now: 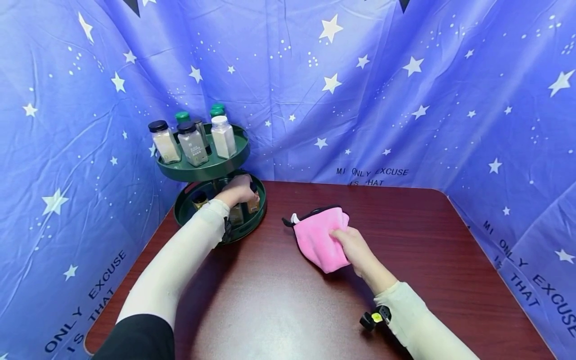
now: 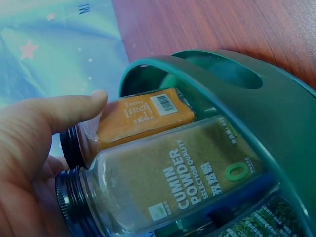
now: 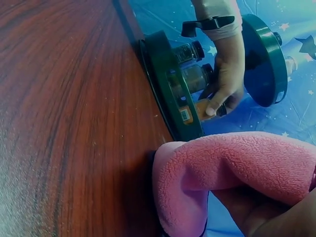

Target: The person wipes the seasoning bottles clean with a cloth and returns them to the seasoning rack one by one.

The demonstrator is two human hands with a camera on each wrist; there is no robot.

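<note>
My left hand (image 1: 237,190) reaches into the lower tray of a green two-tier spice rack (image 1: 245,232). Its thumb lies on an orange spice jar (image 2: 143,116) with a black lid, and the fingers go behind the jar, partly hidden. Beside it in that tray leans a cumin powder jar (image 2: 182,177), also black-lidded. Over the table, to the right of the rack, my right hand (image 1: 355,247) grips a folded pink cloth (image 1: 317,237) with black edging and a small white tag. The right wrist view shows the cloth's (image 3: 237,158) fluffy surface bent over the fingers.
On the upper tray (image 1: 202,172) stand a black pepper jar (image 1: 193,146), a white-capped jar (image 1: 222,137), a black-capped jar (image 1: 165,142) and several others, some green-capped. The dark red wooden table (image 1: 279,300) is bordered by a blue starry curtain (image 1: 288,100) behind and at both sides.
</note>
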